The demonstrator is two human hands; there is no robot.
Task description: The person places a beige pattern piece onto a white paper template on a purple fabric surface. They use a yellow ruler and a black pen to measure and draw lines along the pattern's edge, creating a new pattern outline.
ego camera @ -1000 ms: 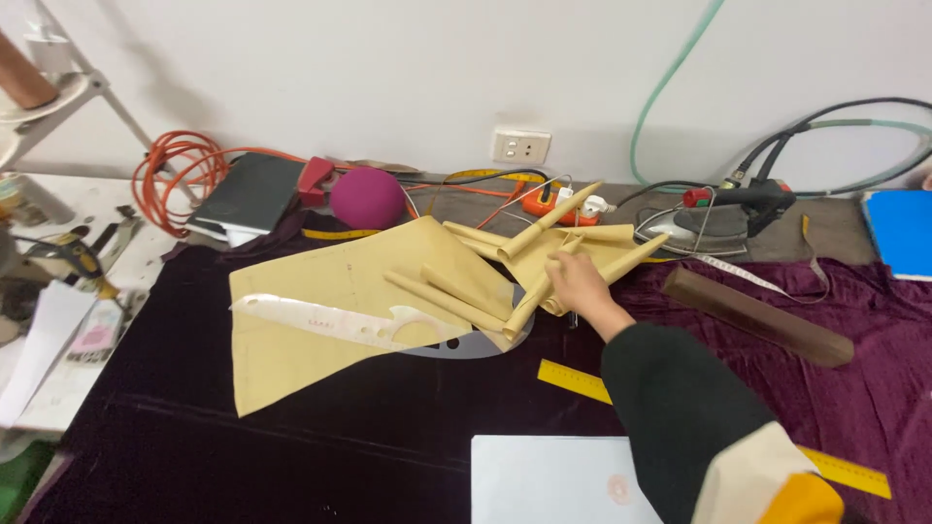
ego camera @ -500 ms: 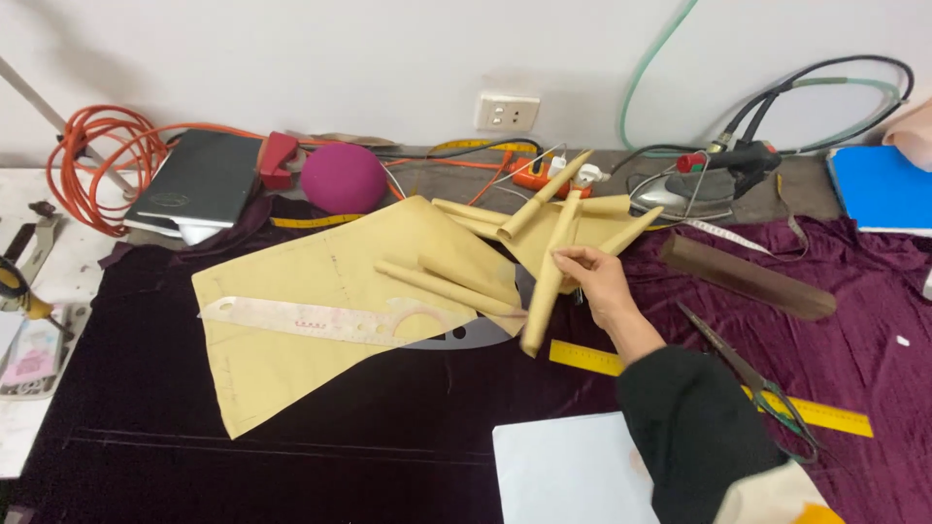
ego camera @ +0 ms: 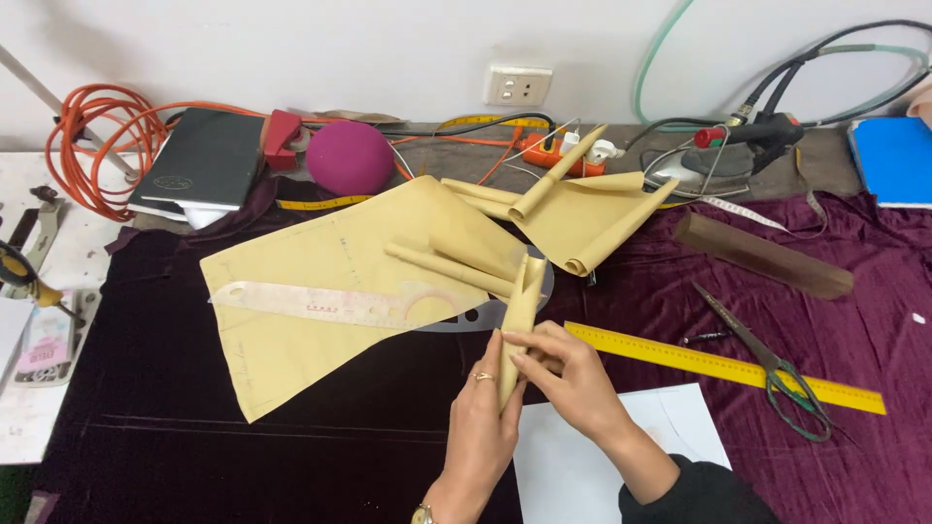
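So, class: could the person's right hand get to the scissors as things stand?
Probably yes: the scissors lie uncovered on the cloth to the right, with only the flat yellow ruler under them. But the right hand holds a paper roll.

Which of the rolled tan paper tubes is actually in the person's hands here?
The paper roll nearest the camera, held between the left hand and right hand. The other rolls lie untouched farther back on the flat pattern sheet.
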